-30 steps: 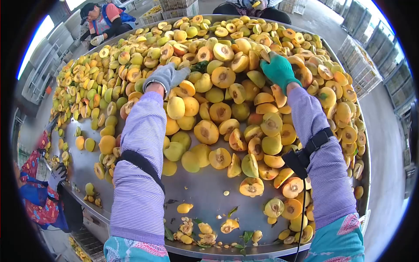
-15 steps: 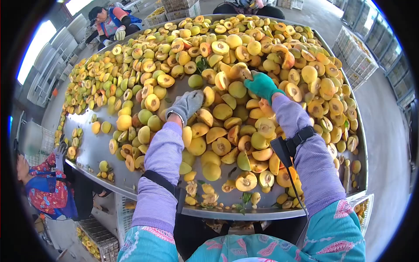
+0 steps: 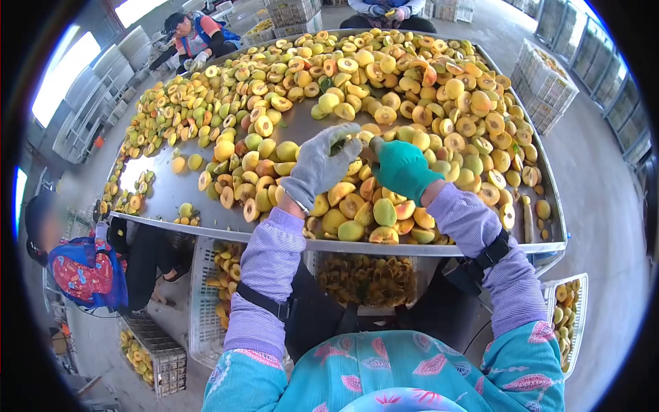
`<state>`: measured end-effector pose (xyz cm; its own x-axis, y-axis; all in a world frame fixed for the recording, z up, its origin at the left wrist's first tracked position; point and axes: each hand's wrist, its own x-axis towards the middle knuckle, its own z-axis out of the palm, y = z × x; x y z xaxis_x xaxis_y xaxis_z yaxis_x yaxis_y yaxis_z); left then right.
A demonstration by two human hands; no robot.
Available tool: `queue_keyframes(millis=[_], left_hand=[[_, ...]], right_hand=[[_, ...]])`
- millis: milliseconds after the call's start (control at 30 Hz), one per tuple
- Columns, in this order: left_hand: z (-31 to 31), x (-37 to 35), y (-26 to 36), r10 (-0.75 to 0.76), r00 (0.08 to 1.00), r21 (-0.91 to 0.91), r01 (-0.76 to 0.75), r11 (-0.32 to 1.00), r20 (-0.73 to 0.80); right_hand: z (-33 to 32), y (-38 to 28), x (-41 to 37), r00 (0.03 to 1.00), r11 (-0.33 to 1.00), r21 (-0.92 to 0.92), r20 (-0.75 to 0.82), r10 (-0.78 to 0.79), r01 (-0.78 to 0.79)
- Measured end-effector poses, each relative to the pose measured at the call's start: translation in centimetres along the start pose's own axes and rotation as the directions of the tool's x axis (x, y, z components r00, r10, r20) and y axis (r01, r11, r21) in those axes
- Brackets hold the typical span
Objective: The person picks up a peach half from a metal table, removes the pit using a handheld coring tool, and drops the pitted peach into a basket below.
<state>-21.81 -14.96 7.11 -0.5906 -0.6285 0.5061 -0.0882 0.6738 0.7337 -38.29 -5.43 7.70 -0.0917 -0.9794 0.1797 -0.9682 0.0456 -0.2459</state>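
Observation:
My left hand, in a grey glove, is raised over the near part of the fruit pile, its fingers and thumb curled toward each other. Close to its right, my right hand in a green glove is closed, with dark fingertips pointing at the left hand. What either hand grips is hidden by the fingers. Below and around them lie yellow-green halved stone fruits that look like apricots, many cut face up with a brown hollow or stone. They are heaped on a metal table with a raised rim.
Under the table stands a crate of fruit pieces, with another white crate left of it and one at right. Co-workers sit at left, far left and the far side. Stacked crates stand behind, right.
Both hands have come back from the pile toward me and closer together. My view has tilted down, showing the crates under the table. Fruit near the front edge has shifted.

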Motion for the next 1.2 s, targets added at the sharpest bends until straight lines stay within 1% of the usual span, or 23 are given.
queue_keyframes(millis=[33,133,167,267,300,400,433,533,567,667,700,733,767,800,833,900,967,1000,1033,1067,1100,1133,1200], left_hand=[[-0.1,-1.4,0.5,0.105,0.989,0.120,-0.117,0.986,0.102],[0.2,-6.4,5.2,-0.015,0.978,0.041,0.006,0.999,0.208],[0.3,-8.0,6.9,0.060,0.982,0.095,-0.077,0.993,0.177],[0.8,-12.4,6.4,0.179,0.976,0.079,-0.190,0.979,0.127],[0.9,-14.0,6.7,0.117,0.988,0.055,-0.123,0.991,0.100],[2.2,-18.4,6.7,0.130,0.990,0.335,-0.139,0.932,0.050],[2.8,-19.4,7.3,0.158,0.987,0.413,-0.139,0.900,-0.014],[4.0,-21.8,6.9,0.169,0.980,0.467,-0.101,0.879,-0.106],[4.2,-22.2,6.5,0.138,0.988,0.425,-0.095,0.900,-0.072],[2.3,-21.6,7.3,-0.038,0.997,0.288,0.016,0.957,0.070],[1.7,-21.3,6.1,-0.083,0.994,0.173,0.094,0.980,-0.068],[0.9,-19.5,5.3,-0.101,0.956,0.279,0.180,0.943,-0.274],[-1.1,-17.7,4.7,-0.089,0.945,0.574,0.264,0.776,-0.315],[-2.1,-16.1,1.8,-0.020,0.923,0.710,0.309,0.633,-0.384],[-2.6,-14.2,0.3,-0.204,0.863,0.714,0.498,0.491,-0.462],[-3.6,-12.3,-4.8,-0.527,0.775,0.772,0.556,0.307,-0.349],[-5.0,-10.2,-5.9,-0.601,0.761,0.800,0.508,0.318,-0.244],[-5.6,-9.8,-5.7,-0.641,0.744,0.814,0.485,0.320,-0.191],[-6.3,-10.1,-5.4,-0.586,0.786,0.835,0.448,0.321,-0.196],[-6.8,-10.9,-5.1,-0.610,0.763,0.621,0.587,0.519,-0.212],[-7.3,-11.7,-3.2,-0.638,0.740,0.343,0.668,0.660,-0.214],[-7.7,-12.7,-1.2,-0.674,0.709,0.023,0.692,0.721,-0.207],[-5.6,-14.8,2.6,-0.516,0.828,-0.149,0.494,0.856,-0.219]], right_hand=[[0.7,-0.3,-2.0,0.998,0.999,-0.003,-0.037,-0.044,0.044],[1.0,-1.7,-8.2,0.994,0.987,0.148,-0.104,-0.046,0.061],[0.9,-2.3,-10.0,0.997,0.984,0.175,-0.066,-0.026,0.037],[0.9,-4.6,-14.8,1.000,0.955,0.297,0.007,0.020,-0.021],[1.1,-5.1,-16.3,1.000,0.923,0.384,0.026,0.007,-0.017],[4.0,-6.5,-20.0,0.993,0.865,0.492,0.106,0.052,-0.098],[5.5,-6.6,-20.8,0.982,0.888,0.439,0.178,0.065,-0.138],[10.3,-4.9,-22.5,0.983,0.844,0.525,0.182,0.012,-0.107],[10.3,-4.6,-23.2,0.977,0.839,0.526,0.211,0.027,-0.137],[7.2,-4.3,-23.5,0.985,0.843,0.536,0.165,-0.051,-0.046],[7.1,-3.9,-23.5,0.984,0.841,0.535,0.179,-0.017,-0.083],[7.2,-3.4,-23.7,0.980,0.836,0.535,0.197,0.019,-0.124],[7.2,-3.2,-23.9,0.974,0.830,0.533,0.218,0.054,-0.165],[7.1,-3.2,-23.8,0.972,0.815,0.551,0.228,0.061,-0.180],[6.9,-3.3,-23.6,0.969,0.800,0.567,0.237,0.069,-0.195],[6.8,-3.3,-23.4,0.974,0.788,0.586,0.215,0.072,-0.188],[7.1,-3.6,-23.4,0.984,0.794,0.588,0.163,0.071,-0.155],[7.1,-3.6,-23.3,0.989,0.755,0.640,0.113,0.094,-0.145],[7.1,-3.7,-23.2,0.991,0.711,0.691,0.069,0.117,-0.131],[7.2,-3.9,-22.7,0.989,0.662,0.741,0.022,0.143,-0.113],[6.8,-4.3,-21.8,0.985,0.612,0.781,0.019,0.170,-0.121],[5.9,-4.9,-20.8,0.981,0.562,0.816,0.028,0.193,-0.134],[5.7,-6.5,-19.1,0.982,0.512,0.852,0.008,0.190,-0.106]])
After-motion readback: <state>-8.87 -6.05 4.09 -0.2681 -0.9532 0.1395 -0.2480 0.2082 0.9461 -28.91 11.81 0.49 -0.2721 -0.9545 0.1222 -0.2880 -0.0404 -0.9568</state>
